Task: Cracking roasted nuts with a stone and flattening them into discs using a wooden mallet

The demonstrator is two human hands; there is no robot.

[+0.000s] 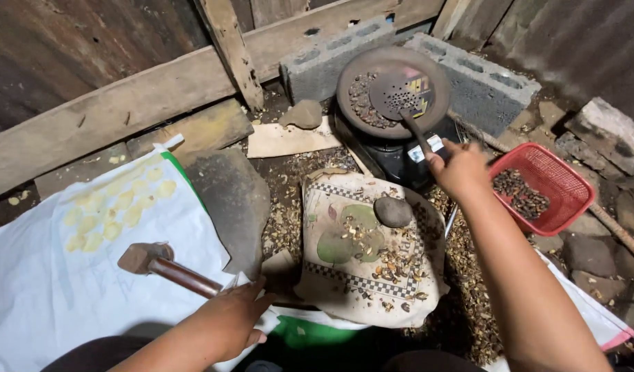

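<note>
Two grey concrete blocks [427, 58] against a wooden beam [124, 103] | red mesh basket [544, 187] of dark nuts at right | white sack [69, 289] spread with pale flattened pieces [117, 207] | checkered cloth [365, 248] bearing a smooth stone [393, 211] and shells

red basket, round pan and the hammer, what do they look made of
The red basket looks like moulded plastic: uniform glossy red with fine mesh walls. The round pan seems to be dark, matte metal, blackened and rusty along its thin rim. The hammer under the left hand appears to have a dull, rusty metal head on a smooth, reddish-brown handle, probably wood. The right hand holds the perforated skimmer, likely metal.
</note>
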